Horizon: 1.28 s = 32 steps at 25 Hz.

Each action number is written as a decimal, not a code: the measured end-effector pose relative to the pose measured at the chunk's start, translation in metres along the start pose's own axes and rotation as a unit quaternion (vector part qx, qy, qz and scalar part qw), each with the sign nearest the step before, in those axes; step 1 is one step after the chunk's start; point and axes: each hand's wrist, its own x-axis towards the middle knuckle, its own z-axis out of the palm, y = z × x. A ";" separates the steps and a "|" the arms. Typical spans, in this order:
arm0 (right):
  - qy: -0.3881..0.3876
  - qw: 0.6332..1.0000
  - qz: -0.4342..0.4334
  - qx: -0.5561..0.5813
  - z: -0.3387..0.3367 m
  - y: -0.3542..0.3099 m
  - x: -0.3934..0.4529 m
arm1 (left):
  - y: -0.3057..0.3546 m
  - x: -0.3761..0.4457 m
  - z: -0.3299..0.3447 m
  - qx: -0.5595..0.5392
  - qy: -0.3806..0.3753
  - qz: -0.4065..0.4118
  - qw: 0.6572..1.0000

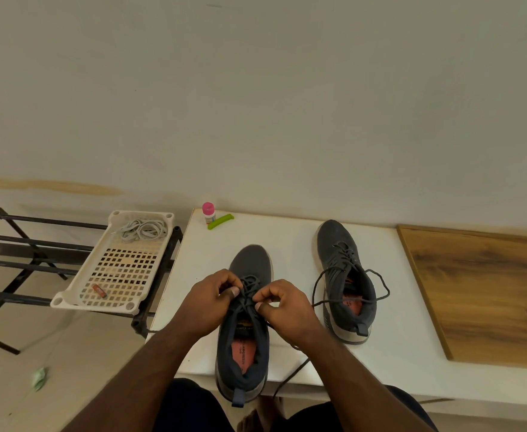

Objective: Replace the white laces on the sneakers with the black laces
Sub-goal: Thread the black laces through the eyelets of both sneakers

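Note:
Two dark grey sneakers stand on the white table (287, 238), toes pointing away from me. The near sneaker (249, 263) has a black lace (249, 283) threaded through its eyelets. My left hand (207, 302) pinches the lace on the left side of the eyelets. My right hand (287, 310) pinches it on the right side; a loose end trails off the table's front edge. The far sneaker (340, 244) at the right is laced in black, its ends lying loose around the collar. The white laces (143, 229) lie coiled in a cream plastic tray (78, 294).
The tray sits on a black metal rack (22, 241) left of the table and holds a small orange object (99, 290). A pink-capped bottle (208, 212) and a green clip (220, 221) stand at the table's back left. A wooden board (486, 294) lies at the right.

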 end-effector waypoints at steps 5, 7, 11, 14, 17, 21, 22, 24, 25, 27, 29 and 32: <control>-0.016 0.998 -0.025 -0.050 0.000 0.000 0.001 | -0.002 0.000 0.000 0.005 -0.003 -0.006 1.000; -0.017 0.998 -0.019 -0.060 0.002 0.000 0.001 | -0.002 0.000 0.000 0.007 -0.005 -0.008 1.000; -0.001 1.000 -0.004 -0.024 0.001 0.003 -0.001 | -0.001 -0.001 0.000 0.007 -0.004 -0.011 1.000; 0.000 0.999 -0.016 -0.028 0.002 0.006 -0.001 | -0.002 -0.002 -0.002 0.007 -0.009 -0.012 1.000; 0.019 1.000 -0.006 0.021 0.005 0.007 -0.004 | -0.006 -0.007 -0.006 0.004 -0.015 -0.018 1.000; 0.031 0.999 -0.009 0.039 0.004 0.007 -0.006 | -0.009 -0.019 -0.015 0.026 -0.043 -0.018 0.999; 0.030 0.999 -0.005 0.034 0.002 0.005 -0.008 | -0.008 -0.022 -0.017 0.035 -0.055 -0.021 0.998; 0.001 1.000 0.015 0.013 -0.005 0.004 -0.012 | -0.006 -0.027 -0.019 0.049 -0.064 -0.031 0.996; -0.026 0.999 0.030 -0.005 -0.008 0.004 -0.016 | -0.005 -0.030 -0.018 0.061 -0.064 -0.036 0.995; -0.071 0.995 0.051 -0.048 -0.013 0.007 -0.023 | 0.000 -0.034 -0.017 0.103 -0.062 -0.042 0.992; -0.088 0.993 0.056 -0.063 -0.019 0.005 -0.029 | 0.005 -0.036 -0.019 0.113 -0.053 -0.052 0.991; -0.068 0.993 0.060 -0.069 -0.027 -0.004 -0.031 | 0.008 -0.041 -0.029 0.083 -0.027 -0.080 0.993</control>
